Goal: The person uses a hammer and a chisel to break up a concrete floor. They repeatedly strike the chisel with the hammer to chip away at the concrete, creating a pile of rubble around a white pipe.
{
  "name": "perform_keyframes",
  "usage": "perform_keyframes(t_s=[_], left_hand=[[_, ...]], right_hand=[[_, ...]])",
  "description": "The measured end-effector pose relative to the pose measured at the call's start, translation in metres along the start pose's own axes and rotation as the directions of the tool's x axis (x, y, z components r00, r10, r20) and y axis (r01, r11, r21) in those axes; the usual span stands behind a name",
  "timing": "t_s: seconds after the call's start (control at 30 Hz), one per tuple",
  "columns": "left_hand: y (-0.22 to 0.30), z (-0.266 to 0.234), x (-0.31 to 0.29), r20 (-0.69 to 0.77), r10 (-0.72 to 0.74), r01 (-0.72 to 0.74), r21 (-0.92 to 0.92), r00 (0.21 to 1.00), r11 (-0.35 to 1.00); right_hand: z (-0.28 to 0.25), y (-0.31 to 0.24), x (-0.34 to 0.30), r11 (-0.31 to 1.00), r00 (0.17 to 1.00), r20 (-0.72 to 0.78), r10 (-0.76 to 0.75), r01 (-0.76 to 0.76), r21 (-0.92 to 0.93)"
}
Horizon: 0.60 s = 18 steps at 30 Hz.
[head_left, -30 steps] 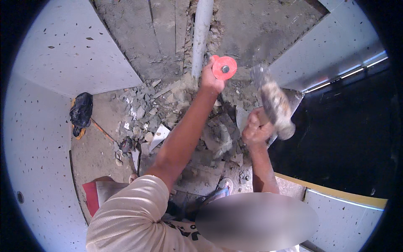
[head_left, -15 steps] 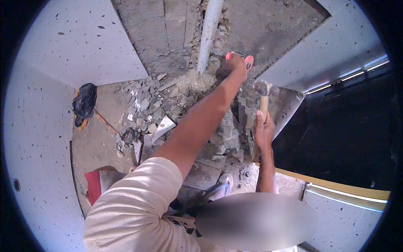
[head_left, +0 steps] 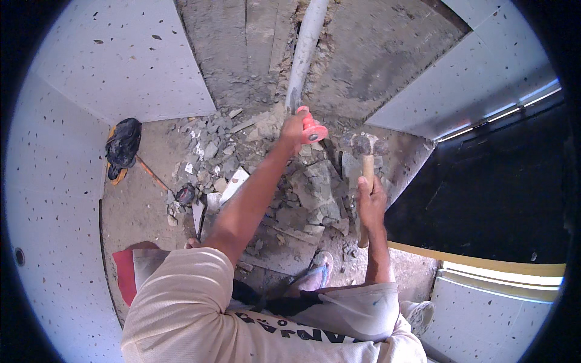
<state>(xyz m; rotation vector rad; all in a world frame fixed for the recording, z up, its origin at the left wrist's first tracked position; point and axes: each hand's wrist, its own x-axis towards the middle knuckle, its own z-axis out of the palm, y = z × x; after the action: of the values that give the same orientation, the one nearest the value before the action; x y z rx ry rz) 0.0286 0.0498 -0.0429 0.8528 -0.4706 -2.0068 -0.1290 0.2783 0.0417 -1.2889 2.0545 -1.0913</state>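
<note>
**Loads broken out round the pipe, loads of mess left**

Far left, the speckled wall (head_left: 54, 151) looks whole, so nothing done there that I can see. A black bag (head_left: 124, 142) sits next to it, no idea what's in it, with a stick (head_left: 151, 173) running from it toward the rubble (head_left: 210, 150). Grey chunks are spread over most of the middle, with a white shard (head_left: 235, 183) lying among them. I'd call the mess not cleared at all.

My left hand (head_left: 292, 131) is wrapped round the red-guarded chisel (head_left: 314, 132), just by the foot of the pipe (head_left: 307, 51). Can't make out exactly where the tip sits. The pipe's exposed in a rough, broken channel, so I'd guess that stretch is mostly opened up. Its foot meets broken stuff, so probably more left down there.

Right of the pipe, the bare patch (head_left: 381, 54) is plain grey with no facing on it. My right hand (head_left: 371, 204) has the hammer (head_left: 368, 168) by its wooden handle, head near the chisel but not touching. Beyond that, the speckled panel (head_left: 436, 100) and black sheet (head_left: 484, 187) look intact to me.
</note>
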Motion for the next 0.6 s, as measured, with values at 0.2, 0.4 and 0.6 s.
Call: perform_keyframes(t_s=[0.2,0.4,0.6], left_hand=[[0.034,-0.024,0.004,0.250,-0.030,0.054,-0.092,0.968,0.994],[0.058,-0.052,0.013,0.276,-0.086,0.100,-0.040,0.957,0.994],[0.088,-0.070,0.036,0.260,-0.225,0.205,0.101,0.939,0.974]], right_hand=[[0.012,-0.015,-0.007,1.000,0.998,0.061,0.016,-0.015,-0.010],[0.025,-0.039,-0.015,0.997,0.990,0.120,-0.069,0.064,0.047],[0.022,-0.082,-0.021,0.991,0.981,0.164,-0.103,0.115,-0.064]])
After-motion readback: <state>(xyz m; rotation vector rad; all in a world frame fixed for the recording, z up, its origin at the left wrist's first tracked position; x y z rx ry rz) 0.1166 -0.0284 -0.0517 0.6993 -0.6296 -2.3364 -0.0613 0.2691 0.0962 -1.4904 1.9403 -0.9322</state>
